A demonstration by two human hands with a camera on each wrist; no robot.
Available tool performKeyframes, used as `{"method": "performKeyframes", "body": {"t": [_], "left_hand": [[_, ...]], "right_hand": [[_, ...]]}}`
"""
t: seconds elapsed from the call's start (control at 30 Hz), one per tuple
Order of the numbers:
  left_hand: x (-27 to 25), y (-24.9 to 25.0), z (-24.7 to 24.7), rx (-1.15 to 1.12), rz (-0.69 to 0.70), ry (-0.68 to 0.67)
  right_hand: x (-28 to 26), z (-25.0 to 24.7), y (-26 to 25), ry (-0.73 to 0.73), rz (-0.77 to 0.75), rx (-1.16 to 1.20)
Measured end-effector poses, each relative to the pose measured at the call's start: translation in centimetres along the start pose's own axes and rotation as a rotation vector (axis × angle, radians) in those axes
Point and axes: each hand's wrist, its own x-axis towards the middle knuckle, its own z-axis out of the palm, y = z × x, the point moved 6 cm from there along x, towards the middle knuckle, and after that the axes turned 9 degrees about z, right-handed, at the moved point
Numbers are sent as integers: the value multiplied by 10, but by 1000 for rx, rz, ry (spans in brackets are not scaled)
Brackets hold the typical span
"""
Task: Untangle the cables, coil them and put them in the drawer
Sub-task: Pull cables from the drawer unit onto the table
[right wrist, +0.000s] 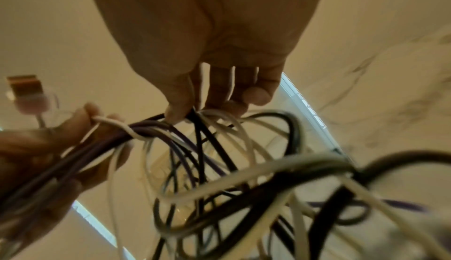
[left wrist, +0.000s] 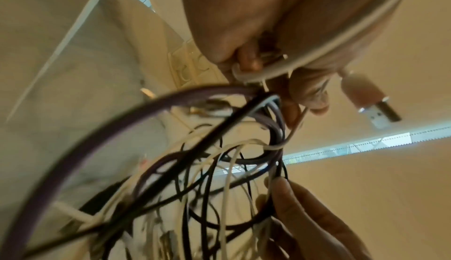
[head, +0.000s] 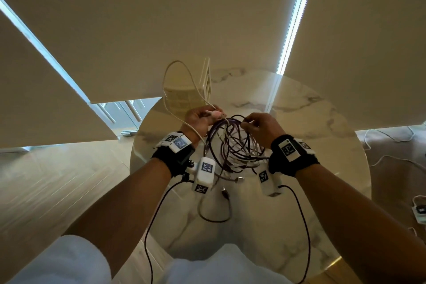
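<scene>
A tangle of purple, black and white cables (head: 232, 145) hangs in the air above the round marble table (head: 299, 122). My left hand (head: 198, 119) grips a bunch of its strands together with a white cable (head: 177, 69) that loops upward and ends in a pink USB plug (head: 216, 113) (left wrist: 366, 94). My right hand (head: 258, 124) pinches black and white strands (right wrist: 195, 117) at the top right of the tangle. A black plug end (head: 225, 194) dangles below. The cream drawer unit (head: 184, 97) stands behind my left hand, partly hidden.
The table edge curves around close to my body. More cables and a small device (head: 419, 211) lie on the floor at the right. Window blinds (head: 230, 18) fill the background beyond the table.
</scene>
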Motion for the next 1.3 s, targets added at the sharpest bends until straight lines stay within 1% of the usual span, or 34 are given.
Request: {"method": "performKeyframes", "body": {"t": [0.07, 0.17, 0.3, 0.4, 0.5, 0.57, 0.6, 0.63, 0.67, 0.7, 0.73, 0.77, 0.8, 0.83, 0.9, 0.93, 1.0, 1.07, 1.1, 1.2, 1.3], "left_hand": [[3, 5, -4, 14, 23, 26], [8, 11, -2, 60, 43, 30], [11, 6, -5, 106, 39, 89], [7, 3, -3, 29, 1, 144], [8, 8, -8, -37, -42, 218], [8, 14, -6, -73, -41, 183], [7, 17, -2, -89, -41, 142], [6, 20, 4, -104, -42, 100], [5, 22, 10, -115, -42, 66], [5, 24, 16, -126, -38, 36], [5, 25, 22, -126, -36, 7], [6, 26, 26, -120, -38, -18], [6, 28, 28, -115, -37, -30], [7, 29, 29, -128, -40, -27], [6, 28, 28, -170, -50, -3], [5, 26, 27, -165, -43, -3], [2, 20, 27, -18, -2, -52], [0, 7, 33, 169, 43, -155], [-2, 2, 36, 219, 41, -181], [-4, -4, 43, 207, 36, -141], [-5, -2, 51, 172, 90, -133]], "right_hand": [[0, -6, -5, 0, -9, -35], [0, -12, -7, 0, -6, -106], [2, -20, 2, 22, 62, -60], [5, -22, 11, 35, 119, -53], [4, -26, 23, 47, 206, -176], [1, -28, 29, 54, 263, -280], [-1, -28, 28, 64, 249, -341], [-4, -26, 20, 89, 192, -378], [-7, -24, 8, 115, 93, -375], [-12, -19, -6, 122, -17, -324], [-16, -14, -19, 98, -107, -239], [-19, -9, -29, 51, -161, -158], [-20, -4, -33, 9, -184, -112], [-21, -4, -35, 1, -195, -105], [-19, -10, -35, 48, -206, -111], [-19, -15, -35, 59, -201, -74], [-20, -24, -38, 61, -199, 64], [-23, -33, -46, 73, -226, 163], [-25, -36, -52, 66, -245, 200], [-28, -44, -64, 34, -268, 316], [-26, -52, -62, 74, -258, 413]]}}
